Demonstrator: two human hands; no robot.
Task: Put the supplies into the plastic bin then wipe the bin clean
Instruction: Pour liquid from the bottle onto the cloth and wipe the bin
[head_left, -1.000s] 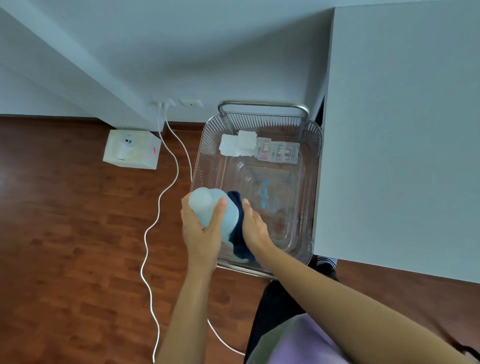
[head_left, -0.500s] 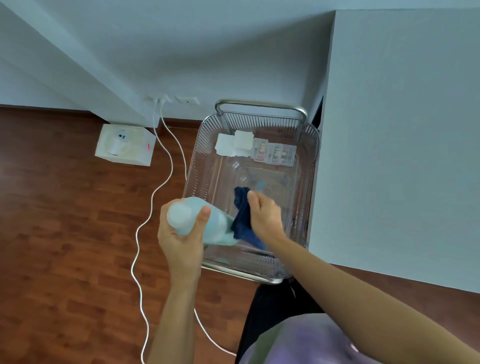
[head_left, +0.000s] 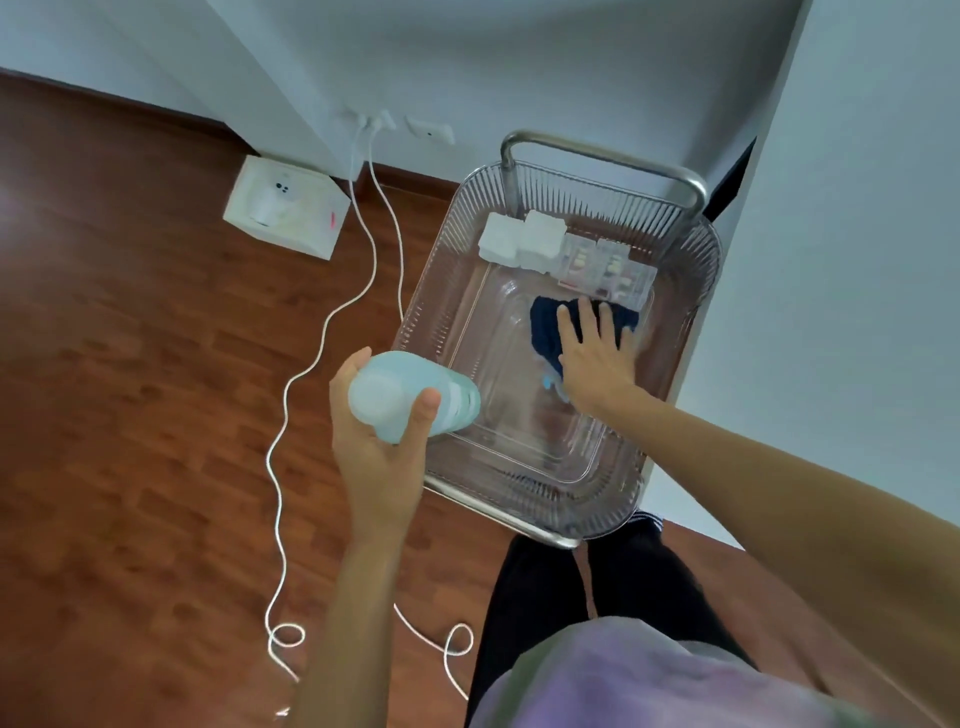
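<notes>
A clear ribbed plastic bin (head_left: 431, 291) sits on a metal cart with a curved handle (head_left: 602, 156). At its far end lie white gauze pads (head_left: 519, 241) and a clear pill organizer (head_left: 605, 267). My right hand (head_left: 595, 353) lies flat, fingers spread, pressing a dark blue cloth (head_left: 543, 327) onto the bin's floor. My left hand (head_left: 379, 441) grips a pale blue bottle (head_left: 410, 395), held tipped over the bin's near left rim.
White cords (head_left: 322, 338) run from a wall socket (head_left: 374, 122) across the wooden floor left of the cart. A white box (head_left: 285, 208) lies on the floor near the wall. A pale cabinet side (head_left: 841, 260) stands right of the cart.
My right hand moved from beside the bottle to deeper in the bin and flattened on the cloth. My left hand kept the bottle and drew back to the bin's left rim.
</notes>
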